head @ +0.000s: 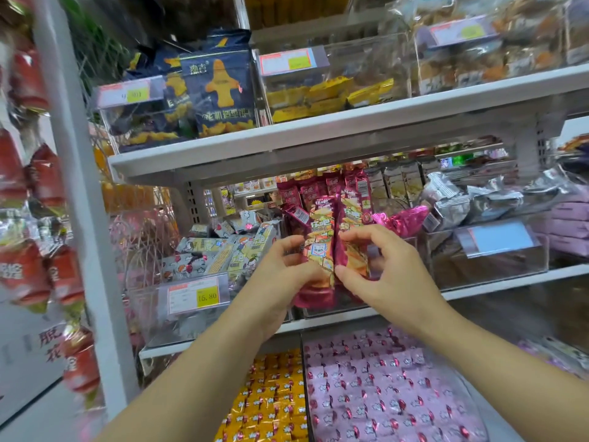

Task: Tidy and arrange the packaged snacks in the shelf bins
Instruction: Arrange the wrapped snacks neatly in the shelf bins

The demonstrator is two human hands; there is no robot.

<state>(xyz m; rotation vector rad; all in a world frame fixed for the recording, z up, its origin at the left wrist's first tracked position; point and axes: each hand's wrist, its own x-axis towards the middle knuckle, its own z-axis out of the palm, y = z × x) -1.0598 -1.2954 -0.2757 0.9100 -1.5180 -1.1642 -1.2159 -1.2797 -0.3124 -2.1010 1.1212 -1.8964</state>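
Observation:
Two magenta snack packets stand upright side by side in front of the middle shelf's clear bin. My left hand (pixel 280 275) grips the left magenta packet (pixel 318 237) from its left side. The right magenta packet (pixel 352 224) is pinched by my right hand (pixel 382 269), thumb at its lower edge and fingers curled over its front. More magenta packets (pixel 306 189) stand upright behind them in the same bin, and one lies tilted to the right (pixel 404 218).
A clear bin (pixel 149 301) of white cartoon packets with a 15.80 price tag sits left. Silver packets fill the bin (pixel 497 263) to the right. Dark blue bags (pixel 220 90) and yellow packets occupy the upper shelf. Pink (pixel 382 387) and yellow (pixel 271 403) candies lie below. Red bags hang far left.

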